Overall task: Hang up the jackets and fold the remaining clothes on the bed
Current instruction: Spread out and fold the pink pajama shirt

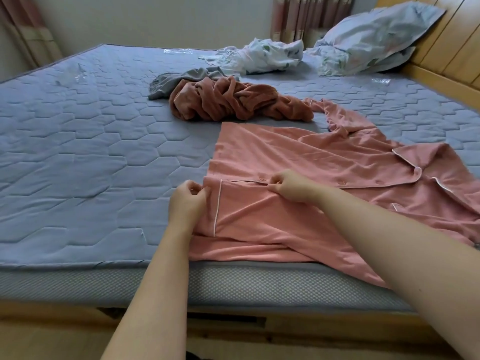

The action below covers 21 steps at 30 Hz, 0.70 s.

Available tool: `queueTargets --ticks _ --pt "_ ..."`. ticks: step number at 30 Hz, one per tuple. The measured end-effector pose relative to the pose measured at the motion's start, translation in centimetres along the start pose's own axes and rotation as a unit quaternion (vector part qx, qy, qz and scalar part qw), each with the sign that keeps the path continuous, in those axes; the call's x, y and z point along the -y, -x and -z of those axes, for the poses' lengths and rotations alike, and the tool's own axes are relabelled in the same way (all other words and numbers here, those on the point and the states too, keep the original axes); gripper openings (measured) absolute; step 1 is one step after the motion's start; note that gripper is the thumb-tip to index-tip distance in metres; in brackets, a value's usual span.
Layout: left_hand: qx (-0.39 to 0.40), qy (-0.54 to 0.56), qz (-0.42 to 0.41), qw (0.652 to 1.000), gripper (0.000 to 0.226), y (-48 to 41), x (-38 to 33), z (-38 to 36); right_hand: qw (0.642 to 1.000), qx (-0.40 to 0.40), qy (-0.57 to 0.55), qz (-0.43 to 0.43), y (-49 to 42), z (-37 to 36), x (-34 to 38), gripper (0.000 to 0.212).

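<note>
- Both bare forearms reached in from 6 o'clock over the near edge of the bed (78, 141).
- The left hand (185, 201) sat at the shirt's (298, 157) 9 o'clock corner, knuckles up, its fingers (200, 190) curled and pinching the hem beside the white piping.
- The right hand (288, 187) lay just toward 3 o'clock of it, fingers bent under and nipping the front edge of the shirt close to a button.
- The two hands were near each other but not touching, with a stretch of cloth pulled between them.
- The shirt was pink with a thin white trim, buttons down the front and a flat collar toward 3 o'clock; it lay spread on the near side of the bed, one sleeve trailing toward 12 o'clock and its near part draped over the mattress edge.
- At 12 o'clock of the shirt lay one crumpled brown garment (233, 102), touching that sleeve.
- One grey garment (181, 79) lay bunched against the brown one at its 11 o'clock.
- Farther back, at 1 o'clock, lay one crumpled leaf-print cloth (262, 55).
- Two pillows (376, 35) were stacked at 2 o'clock against the wooden headboard (446, 48).
</note>
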<state>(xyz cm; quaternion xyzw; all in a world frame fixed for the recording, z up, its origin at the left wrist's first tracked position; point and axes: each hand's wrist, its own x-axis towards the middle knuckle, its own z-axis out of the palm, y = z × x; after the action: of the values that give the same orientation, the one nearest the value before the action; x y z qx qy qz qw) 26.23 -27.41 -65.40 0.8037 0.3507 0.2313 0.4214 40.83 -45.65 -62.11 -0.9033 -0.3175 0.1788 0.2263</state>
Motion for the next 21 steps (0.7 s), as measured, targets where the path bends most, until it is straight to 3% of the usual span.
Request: queueTargets --ticks 3,6,8,11,15,18,21 --pt "-0.038 0.016 0.009 0.999 0.02 -0.3 0.8 0.3 1.0 -0.018 -0.013 -0.002 -0.5 -0.6 -0.5 0.014" --pt "0.012 0.025 0.019 0.999 0.024 -0.4 1.1 -0.2 0.997 -0.058 0.057 -0.007 -0.8 -2.0 -1.2 0.015" --pt "0.05 -0.029 0.021 0.998 0.026 0.0 0.8 -0.7 0.992 -0.072 0.102 0.001 -0.5 -2.7 -0.9 0.02" --pt "0.075 -0.058 0.013 0.995 0.046 0.8 0.3 -0.8 0.998 -0.035 0.042 0.028 -0.1 -3.2 0.3 0.026" --pt "0.077 -0.05 -0.046 0.995 0.045 1.1 -0.3 -0.7 0.997 -0.003 0.006 0.075 -0.3 -3.8 2.0 0.012" --pt "0.087 -0.094 -0.086 0.988 0.065 1.6 -0.8 -0.4 0.992 0.005 -0.057 0.113 0.2 -3.2 3.0 0.025" --pt "0.117 -0.024 -0.108 0.987 0.041 1.9 -1.1 0.2 0.983 0.034 -0.112 0.142 1.1 -1.9 3.2 0.023"
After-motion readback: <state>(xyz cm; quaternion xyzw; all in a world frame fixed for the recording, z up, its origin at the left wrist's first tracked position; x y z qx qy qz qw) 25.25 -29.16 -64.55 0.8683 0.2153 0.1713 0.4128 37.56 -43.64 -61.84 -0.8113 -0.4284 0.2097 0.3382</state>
